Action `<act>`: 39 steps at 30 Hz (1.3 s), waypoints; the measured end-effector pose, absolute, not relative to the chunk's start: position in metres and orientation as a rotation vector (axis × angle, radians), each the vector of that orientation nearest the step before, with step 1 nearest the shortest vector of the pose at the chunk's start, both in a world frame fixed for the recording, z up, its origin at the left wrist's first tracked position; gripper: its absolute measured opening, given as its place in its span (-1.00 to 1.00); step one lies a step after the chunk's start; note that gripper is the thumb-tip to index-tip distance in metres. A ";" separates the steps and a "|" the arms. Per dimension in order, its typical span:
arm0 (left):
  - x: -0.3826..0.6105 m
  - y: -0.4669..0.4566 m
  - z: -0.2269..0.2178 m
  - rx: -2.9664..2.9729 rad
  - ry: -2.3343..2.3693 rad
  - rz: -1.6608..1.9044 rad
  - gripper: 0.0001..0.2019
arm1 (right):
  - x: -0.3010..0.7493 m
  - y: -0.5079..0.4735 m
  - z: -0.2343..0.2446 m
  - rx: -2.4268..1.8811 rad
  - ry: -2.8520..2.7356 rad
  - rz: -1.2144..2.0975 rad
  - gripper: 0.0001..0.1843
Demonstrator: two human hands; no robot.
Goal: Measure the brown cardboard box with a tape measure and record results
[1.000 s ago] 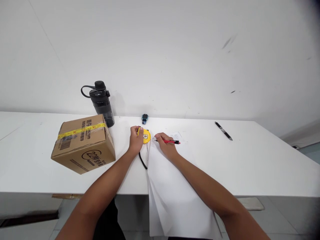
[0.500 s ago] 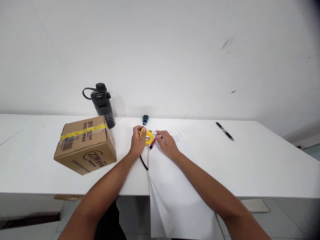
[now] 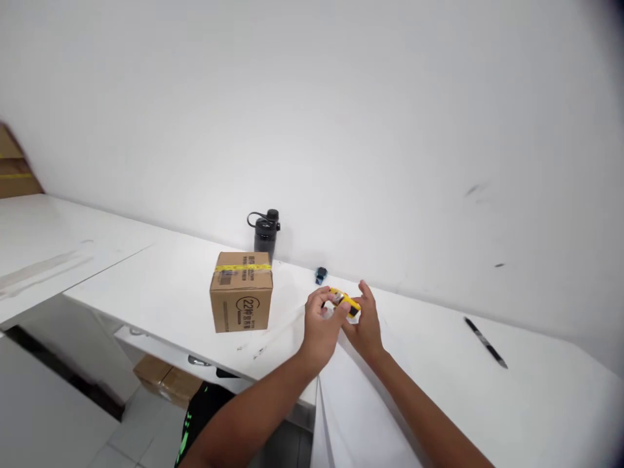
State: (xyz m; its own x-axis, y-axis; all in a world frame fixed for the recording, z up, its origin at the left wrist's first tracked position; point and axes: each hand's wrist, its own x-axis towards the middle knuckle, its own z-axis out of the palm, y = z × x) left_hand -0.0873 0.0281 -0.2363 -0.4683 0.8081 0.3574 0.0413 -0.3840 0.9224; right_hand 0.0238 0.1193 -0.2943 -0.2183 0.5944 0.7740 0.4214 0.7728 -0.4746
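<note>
A small yellow tape measure with black parts is held up between my two hands, over the upper end of a white paper sheet. My left hand is closed on its left side, the thumb pressed along the near edge. From the right, my right hand grips the other side, with one finger raised off it. Just beyond the hands lies a dark watch with a blue strap. The red-and-black pen seen earlier does not show.
To the left stands a taped cardboard box, with a black water bottle behind it. A black-and-grey pen lies on the white table to the right. The wall rises along the back edge.
The view has swung left and tilted. Both hands have come together on the tape measure, which was in the left hand alone. The red-and-black pen by the right hand is out of sight.
</note>
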 end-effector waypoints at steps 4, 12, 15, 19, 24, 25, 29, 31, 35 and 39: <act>-0.097 -0.016 -0.198 0.806 1.249 1.864 -0.77 | 0.027 0.088 -0.252 -0.752 -2.106 0.159 -0.52; -0.218 -0.079 -0.134 0.763 1.313 1.536 -0.76 | -0.021 0.047 -0.135 -0.838 -2.600 0.124 -0.57; -0.265 -0.088 -0.115 0.660 1.253 1.582 -0.74 | -0.049 0.063 -0.102 -0.934 -2.702 0.247 -0.58; -0.329 -0.091 -0.112 0.680 1.487 1.558 -0.70 | -0.072 0.088 -0.080 -1.147 -2.800 0.374 -0.47; -0.376 -0.080 -0.141 0.675 1.785 1.381 -0.55 | -0.091 0.096 -0.083 -1.159 -2.835 0.211 -0.40; -0.378 -0.076 -0.148 0.689 1.804 1.329 -0.52 | -0.096 0.095 -0.085 -1.146 -2.840 0.178 -0.39; -0.369 -0.057 -0.168 0.694 1.774 1.255 -0.46 | -0.115 0.089 -0.095 -1.073 -2.846 0.061 -0.39; -0.362 -0.050 -0.172 0.666 1.738 1.291 -0.49 | -0.120 0.085 -0.097 -1.060 -2.846 0.013 -0.39; -0.357 -0.049 -0.172 0.652 1.722 1.305 -0.56 | -0.119 0.080 -0.100 -1.103 -2.835 -0.036 -0.40; -0.357 -0.059 -0.166 0.718 1.741 1.336 -0.56 | -0.111 0.071 -0.102 -1.143 -2.809 -0.054 -0.41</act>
